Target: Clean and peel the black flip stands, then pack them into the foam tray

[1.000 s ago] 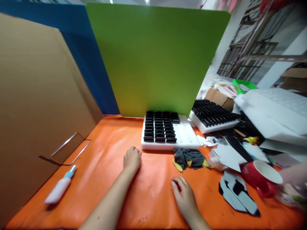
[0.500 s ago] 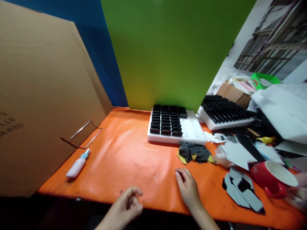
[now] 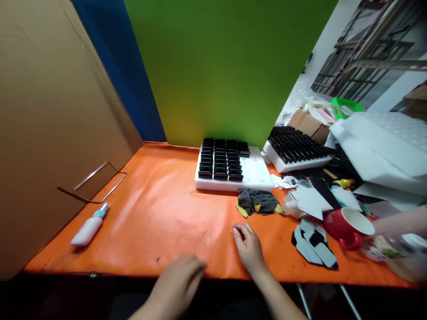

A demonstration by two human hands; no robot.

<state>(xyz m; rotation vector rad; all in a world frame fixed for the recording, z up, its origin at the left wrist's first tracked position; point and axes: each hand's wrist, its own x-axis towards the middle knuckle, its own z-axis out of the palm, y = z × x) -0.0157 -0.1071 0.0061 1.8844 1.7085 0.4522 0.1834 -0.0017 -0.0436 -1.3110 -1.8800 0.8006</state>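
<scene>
My left hand is over the front edge of the orange tabletop, smeared by motion, so its fingers are unclear. To its right, my right hand rests on the tabletop with fingers curled in and thumb near the fingertips; nothing shows in it. Just beyond it lies a crumpled dark grey cloth with yellow edges. Behind the cloth sits a white foam tray, its left columns filled with black pieces and its right part mostly bare.
At left, a spray bottle lies near a wire frame against a cardboard sheet. On the right are a second filled foam tray, grey-and-black flat pieces, a red mug, a plastic jar and another person's forearm.
My left hand has shifted slightly right and turned its back upward. My right hand stays curled on the tabletop. The view has swung to the right, and another person's forearm shows more at the right edge.
</scene>
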